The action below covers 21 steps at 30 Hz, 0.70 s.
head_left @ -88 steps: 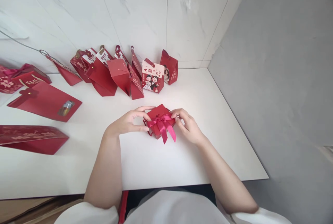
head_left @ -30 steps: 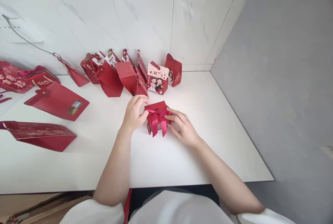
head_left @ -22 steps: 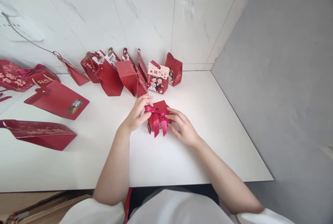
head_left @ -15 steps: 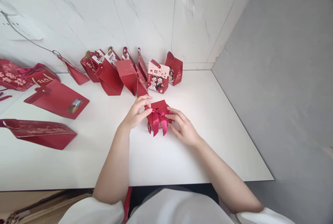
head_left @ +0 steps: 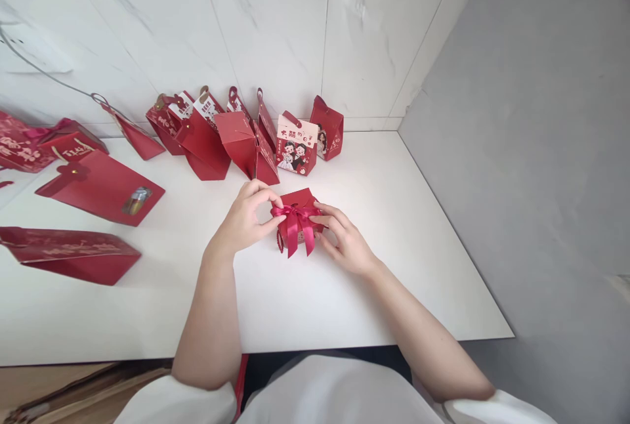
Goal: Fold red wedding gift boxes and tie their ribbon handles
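Observation:
A small red gift box (head_left: 306, 197) sits on the white table in front of me. A shiny magenta ribbon bow (head_left: 294, 232) is tied across it, with two tails hanging down its near side. My left hand (head_left: 245, 217) has thumb and forefinger closed at the bow's left loop. From the other side, my right hand (head_left: 348, 241) grips the right loop, its fingers bent along the box's right edge. A thin dark red cord (head_left: 280, 240) loops out at the box's lower left. My fingertips cover both ends of the bow.
Several red gift boxes stand along the tiled wall, among them a pink-topped box with a cartoon couple (head_left: 296, 146). Nearer on the left lie a red box with a small window (head_left: 105, 188) and another red box (head_left: 79, 253). A grey wall (head_left: 541, 148) borders the table's right side.
My left hand has shifted slightly left and its thumb has moved up toward the loop, which now looks spread out more. My right hand stays nearly in place. The view has turned slightly.

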### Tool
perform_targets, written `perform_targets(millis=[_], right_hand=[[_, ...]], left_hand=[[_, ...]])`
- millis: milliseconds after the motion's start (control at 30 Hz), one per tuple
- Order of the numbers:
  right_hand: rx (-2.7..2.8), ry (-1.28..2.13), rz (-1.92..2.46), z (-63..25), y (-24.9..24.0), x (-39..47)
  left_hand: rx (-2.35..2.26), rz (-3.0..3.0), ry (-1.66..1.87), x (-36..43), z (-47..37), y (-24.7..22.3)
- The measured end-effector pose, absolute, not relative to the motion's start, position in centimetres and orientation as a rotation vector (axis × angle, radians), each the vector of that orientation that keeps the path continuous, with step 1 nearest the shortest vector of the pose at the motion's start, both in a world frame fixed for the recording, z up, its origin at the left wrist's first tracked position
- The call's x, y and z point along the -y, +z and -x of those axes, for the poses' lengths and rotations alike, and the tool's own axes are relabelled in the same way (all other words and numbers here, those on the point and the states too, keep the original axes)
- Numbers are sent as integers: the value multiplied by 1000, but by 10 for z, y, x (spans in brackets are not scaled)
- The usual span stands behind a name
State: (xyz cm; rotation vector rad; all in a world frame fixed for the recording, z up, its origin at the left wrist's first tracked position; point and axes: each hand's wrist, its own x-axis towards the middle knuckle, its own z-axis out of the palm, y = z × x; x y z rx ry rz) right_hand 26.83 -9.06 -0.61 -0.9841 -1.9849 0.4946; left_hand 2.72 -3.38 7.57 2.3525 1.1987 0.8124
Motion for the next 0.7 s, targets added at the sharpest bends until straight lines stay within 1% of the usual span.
perform_targets(millis=[100, 333, 500, 700], right_hand=[[1989, 487, 986, -268, -6, 91], [1999, 492, 1000, -269, -5, 92], [2003, 481, 999, -268, -5, 92], [2003, 393, 1046, -268, -5, 90]], left_hand=[[-1221, -2433, 773, 36, -27, 79], [-1208, -2415, 693, 35, -26, 75], [-1214, -2211, 637, 32, -27, 73], [-1172, -1951, 716, 19, -20, 61]])
